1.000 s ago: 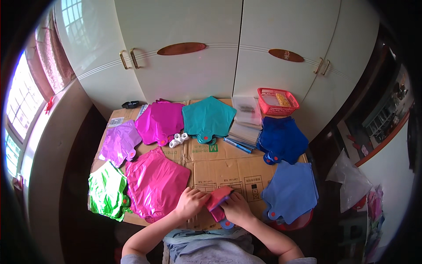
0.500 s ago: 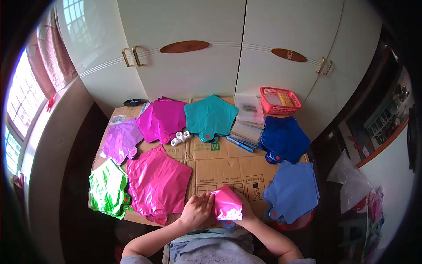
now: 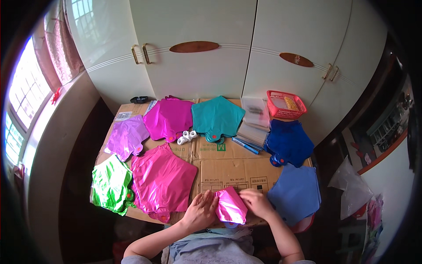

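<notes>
A folded, shiny pink foil balloon (image 3: pixel 231 207) lies at the near edge of the cardboard, with a small blue tab showing beneath its lower edge. My left hand (image 3: pixel 201 210) is closed on its left side, fingers pressed together and tips over the foil. On the other side is my right hand (image 3: pixel 258 204), its fingers stretched toward the foil's upper right edge, apart from one another. Whether the right fingertips touch the foil is hard to see. To the left spreads a larger pink foil stack (image 3: pixel 165 182); a light blue stack (image 3: pixel 295 193) lies right.
Around the cardboard (image 3: pixel 220 169) lie green (image 3: pixel 111 185), lilac (image 3: pixel 127 136), magenta (image 3: pixel 168 118), teal (image 3: pixel 218 116) and dark blue (image 3: pixel 291 143) foil stacks. Several white rolls (image 3: pixel 187 137), clear plastic sleeves (image 3: pixel 255 112) and a red basket (image 3: pixel 285 104) stand toward the back, before white cabinets (image 3: pixel 193 75).
My right hand has come out from behind the folded pink foil and shifted to its right side. My left hand stays at the left edge. The whole view has shifted slightly.
</notes>
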`<state>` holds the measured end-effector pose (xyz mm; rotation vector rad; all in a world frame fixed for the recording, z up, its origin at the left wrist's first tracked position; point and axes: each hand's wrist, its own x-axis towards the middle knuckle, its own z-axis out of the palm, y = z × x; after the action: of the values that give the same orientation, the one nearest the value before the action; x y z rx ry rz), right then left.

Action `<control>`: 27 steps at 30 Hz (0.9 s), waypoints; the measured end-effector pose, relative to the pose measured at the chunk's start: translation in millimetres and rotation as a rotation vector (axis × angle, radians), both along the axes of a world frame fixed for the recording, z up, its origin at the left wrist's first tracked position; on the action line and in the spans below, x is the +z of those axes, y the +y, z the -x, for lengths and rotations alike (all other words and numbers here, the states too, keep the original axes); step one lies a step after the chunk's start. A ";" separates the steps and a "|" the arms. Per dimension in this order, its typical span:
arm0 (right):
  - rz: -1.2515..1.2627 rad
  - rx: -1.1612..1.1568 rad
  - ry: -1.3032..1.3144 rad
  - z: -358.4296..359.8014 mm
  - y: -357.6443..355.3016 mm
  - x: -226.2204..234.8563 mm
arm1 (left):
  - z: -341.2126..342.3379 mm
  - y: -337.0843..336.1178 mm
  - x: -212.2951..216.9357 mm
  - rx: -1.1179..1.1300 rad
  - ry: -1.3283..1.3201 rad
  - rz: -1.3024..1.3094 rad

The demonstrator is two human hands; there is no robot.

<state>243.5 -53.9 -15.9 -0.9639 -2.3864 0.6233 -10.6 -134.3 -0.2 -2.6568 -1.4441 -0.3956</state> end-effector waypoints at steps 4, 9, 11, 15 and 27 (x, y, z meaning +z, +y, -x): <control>-0.331 0.096 -0.023 28.8 26.6 31.6 | -1.0 -2.2 -1.3 0.005 0.053 0.011; -0.614 0.348 -0.044 35.7 52.8 13.9 | -1.0 -2.4 1.7 0.009 0.078 0.002; -0.661 0.365 -0.061 35.8 57.6 10.9 | -0.2 -2.7 -1.7 0.018 0.081 0.004; -0.661 0.374 -0.089 36.4 59.2 10.2 | 3.0 -3.5 0.7 0.003 0.075 0.046; -0.150 0.231 -0.294 63.7 12.5 18.3 | 4.2 -6.1 -0.8 0.013 0.078 0.126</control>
<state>179.9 -41.5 2.4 -0.7651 -2.7869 0.3963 -14.8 -140.5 -1.0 -2.7238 -1.5096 -0.2033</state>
